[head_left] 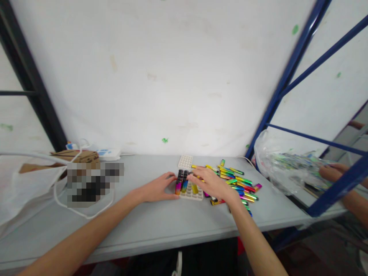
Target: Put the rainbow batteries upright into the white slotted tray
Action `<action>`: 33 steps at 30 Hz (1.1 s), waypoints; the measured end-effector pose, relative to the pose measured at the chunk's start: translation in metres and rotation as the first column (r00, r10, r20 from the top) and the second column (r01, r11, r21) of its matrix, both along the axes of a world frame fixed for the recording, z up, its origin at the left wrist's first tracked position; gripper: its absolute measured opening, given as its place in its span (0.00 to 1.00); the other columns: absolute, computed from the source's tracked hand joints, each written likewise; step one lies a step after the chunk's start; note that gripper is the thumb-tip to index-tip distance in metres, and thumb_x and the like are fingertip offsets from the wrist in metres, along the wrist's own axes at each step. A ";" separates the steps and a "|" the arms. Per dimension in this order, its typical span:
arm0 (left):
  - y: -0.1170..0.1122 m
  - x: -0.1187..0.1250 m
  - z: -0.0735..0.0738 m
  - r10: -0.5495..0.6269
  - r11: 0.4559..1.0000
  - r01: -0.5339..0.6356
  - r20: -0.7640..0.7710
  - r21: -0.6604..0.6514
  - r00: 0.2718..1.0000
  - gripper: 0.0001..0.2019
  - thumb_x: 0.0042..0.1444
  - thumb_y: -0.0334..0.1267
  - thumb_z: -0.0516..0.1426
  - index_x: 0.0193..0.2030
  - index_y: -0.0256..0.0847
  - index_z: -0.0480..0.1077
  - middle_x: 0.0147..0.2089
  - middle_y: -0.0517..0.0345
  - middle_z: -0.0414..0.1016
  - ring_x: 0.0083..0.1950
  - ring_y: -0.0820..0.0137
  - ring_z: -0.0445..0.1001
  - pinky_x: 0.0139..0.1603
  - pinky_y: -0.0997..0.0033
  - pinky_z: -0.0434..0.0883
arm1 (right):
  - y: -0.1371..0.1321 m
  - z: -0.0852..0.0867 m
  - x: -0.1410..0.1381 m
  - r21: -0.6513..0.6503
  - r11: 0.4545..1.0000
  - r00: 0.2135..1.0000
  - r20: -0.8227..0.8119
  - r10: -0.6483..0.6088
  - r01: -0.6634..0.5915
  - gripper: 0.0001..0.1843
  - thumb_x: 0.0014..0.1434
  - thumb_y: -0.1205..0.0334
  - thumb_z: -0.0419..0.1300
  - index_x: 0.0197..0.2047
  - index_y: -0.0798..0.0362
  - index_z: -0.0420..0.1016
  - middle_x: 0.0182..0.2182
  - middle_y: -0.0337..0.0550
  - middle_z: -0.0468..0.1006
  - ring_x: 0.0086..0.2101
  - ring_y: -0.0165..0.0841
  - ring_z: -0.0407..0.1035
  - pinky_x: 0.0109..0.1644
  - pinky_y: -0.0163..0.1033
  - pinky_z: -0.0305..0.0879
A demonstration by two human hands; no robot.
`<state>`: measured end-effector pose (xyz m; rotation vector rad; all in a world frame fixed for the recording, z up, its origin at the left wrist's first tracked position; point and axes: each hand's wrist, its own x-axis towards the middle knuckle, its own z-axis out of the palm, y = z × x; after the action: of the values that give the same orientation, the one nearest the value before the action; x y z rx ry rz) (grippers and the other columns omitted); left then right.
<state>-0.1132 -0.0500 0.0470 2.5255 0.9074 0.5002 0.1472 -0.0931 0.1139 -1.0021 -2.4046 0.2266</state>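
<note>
A white tray (pixel 191 196) with rows of holes lies on the table, holding upright, shiny lighters (pixel 178 187) with black tops in its left rows. My left hand (pixel 159 188) is at the tray's left side, thumb and fingers spread, their tips close to or touching the outer lighters. Over the tray's middle, my right hand (pixel 211 180) has its fingers bent down beside the second row of tops. A yellow lighter (pixel 194 188) shows below these fingers, seemingly held by them; the exact grip is partly hidden.
A pile of loose coloured lighters (pixel 237 184) spreads to the right. Behind stands another white holed tray (pixel 185 161). Blue rack bars (pixel 277 99) and a clear plastic bag (pixel 276 165) bound the right side. A cardboard box (pixel 77 156) and white cable (pixel 86 216) lie left. Another person's hand (pixel 333 172) is beyond the rack.
</note>
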 end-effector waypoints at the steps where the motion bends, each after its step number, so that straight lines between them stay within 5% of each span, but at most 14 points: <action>1: 0.000 0.000 0.000 0.000 1.000 0.000 -0.002 0.001 1.000 0.33 0.59 0.60 0.61 0.65 0.45 0.65 0.66 0.48 0.65 0.67 0.54 0.65 0.71 0.55 0.61 | -0.003 0.003 0.000 0.023 1.000 1.000 0.021 -0.004 0.003 0.22 0.74 0.49 0.49 0.31 0.52 0.70 0.31 0.42 0.74 0.36 0.35 0.67 0.42 0.38 0.58; 6: -0.001 0.000 0.000 0.019 1.000 -0.019 -0.021 0.008 1.000 0.33 0.59 0.60 0.61 0.64 0.44 0.65 0.65 0.48 0.64 0.66 0.54 0.66 0.70 0.56 0.62 | -0.004 0.004 -0.002 -0.056 0.998 0.999 0.033 -0.032 0.034 0.21 0.71 0.49 0.54 0.30 0.52 0.73 0.26 0.39 0.75 0.27 0.33 0.66 0.34 0.37 0.57; 10: 0.000 0.000 -0.001 0.027 0.999 -0.027 -0.020 0.018 0.999 0.32 0.58 0.61 0.61 0.61 0.43 0.67 0.64 0.47 0.65 0.65 0.53 0.68 0.69 0.56 0.64 | 0.001 -0.003 -0.003 -0.177 0.984 0.999 -0.041 0.004 -0.012 0.11 0.67 0.53 0.61 0.44 0.51 0.77 0.32 0.40 0.82 0.31 0.34 0.75 0.37 0.37 0.64; 19: 0.001 0.001 -0.001 0.021 0.999 -0.020 -0.046 0.032 0.999 0.33 0.59 0.62 0.60 0.63 0.43 0.66 0.65 0.47 0.65 0.65 0.54 0.67 0.69 0.56 0.63 | 0.000 -0.003 0.001 -0.228 0.972 0.998 -0.046 0.042 -0.051 0.10 0.67 0.53 0.62 0.44 0.51 0.76 0.32 0.40 0.83 0.33 0.34 0.77 0.37 0.36 0.68; 30: 0.003 -0.001 -0.003 0.031 0.999 -0.028 -0.076 0.046 0.997 0.35 0.60 0.62 0.59 0.68 0.44 0.63 0.68 0.47 0.64 0.68 0.54 0.65 0.71 0.56 0.61 | 0.004 -0.005 -0.001 -0.174 0.984 0.998 -0.051 0.031 -0.040 0.14 0.65 0.54 0.64 0.51 0.50 0.74 0.31 0.37 0.82 0.31 0.32 0.75 0.37 0.34 0.65; 33: 0.005 -0.001 -0.004 0.017 0.998 -0.014 -0.066 0.057 0.998 0.35 0.60 0.63 0.58 0.68 0.45 0.63 0.69 0.47 0.64 0.68 0.53 0.65 0.71 0.54 0.61 | 0.013 0.003 0.024 -0.098 0.990 0.987 -0.118 -0.110 0.099 0.13 0.69 0.52 0.58 0.48 0.51 0.76 0.31 0.38 0.82 0.30 0.32 0.74 0.37 0.35 0.64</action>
<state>-0.1142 -0.0451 0.0433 2.6017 0.9506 0.4545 0.1711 -0.0803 0.1174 -1.1187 -2.2413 0.3537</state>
